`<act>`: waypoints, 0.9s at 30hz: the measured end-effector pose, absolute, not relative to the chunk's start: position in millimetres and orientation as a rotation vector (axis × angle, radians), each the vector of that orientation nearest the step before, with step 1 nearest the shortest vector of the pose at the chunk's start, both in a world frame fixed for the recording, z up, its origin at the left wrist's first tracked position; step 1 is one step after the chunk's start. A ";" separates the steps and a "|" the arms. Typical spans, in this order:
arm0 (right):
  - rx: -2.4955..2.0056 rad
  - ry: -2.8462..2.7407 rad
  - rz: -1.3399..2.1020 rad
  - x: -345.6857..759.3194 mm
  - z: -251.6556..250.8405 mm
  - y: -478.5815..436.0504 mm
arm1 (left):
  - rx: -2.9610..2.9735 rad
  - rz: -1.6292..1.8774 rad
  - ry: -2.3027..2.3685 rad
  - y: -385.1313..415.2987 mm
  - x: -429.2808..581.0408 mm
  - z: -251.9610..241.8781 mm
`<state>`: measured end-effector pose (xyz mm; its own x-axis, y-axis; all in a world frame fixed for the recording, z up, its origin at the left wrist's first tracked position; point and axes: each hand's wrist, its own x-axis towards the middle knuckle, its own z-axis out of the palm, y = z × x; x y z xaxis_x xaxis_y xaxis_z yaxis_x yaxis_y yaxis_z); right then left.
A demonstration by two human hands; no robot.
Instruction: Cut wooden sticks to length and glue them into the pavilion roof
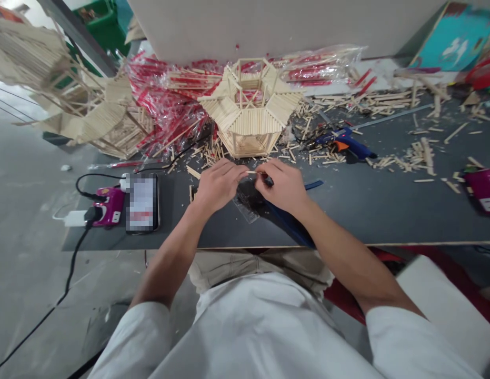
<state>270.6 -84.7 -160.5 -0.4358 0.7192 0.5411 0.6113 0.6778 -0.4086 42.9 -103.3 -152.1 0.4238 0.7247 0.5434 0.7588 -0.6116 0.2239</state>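
Observation:
Between my two hands is a short thin wooden stick (251, 172), lying crosswise. My left hand (221, 181) pinches its left end, and the fingers of my right hand (282, 181) close on its right end. Just beyond them stands a small pavilion model (256, 123) built of pale wooden sticks, with a flared roof around an open upper frame. Under my right hand and forearm lies a dark blue tool (288, 223), mostly hidden. A scrap of clear plastic (247, 209) sits on the table below my hands.
A blue glue gun (345, 143) lies to the right among scattered stick offcuts (422, 156). Red-and-clear plastic packs of sticks (166, 89) line the back. To the left are a phone (142, 202), a purple power adapter (109, 206) with cords, and a larger stick model (98, 118).

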 end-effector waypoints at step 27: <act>-1.001 -2.107 0.560 280.1 -163.3 -68.1 | -2.590 -0.636 -2.132 -90.1 8.9 -163.2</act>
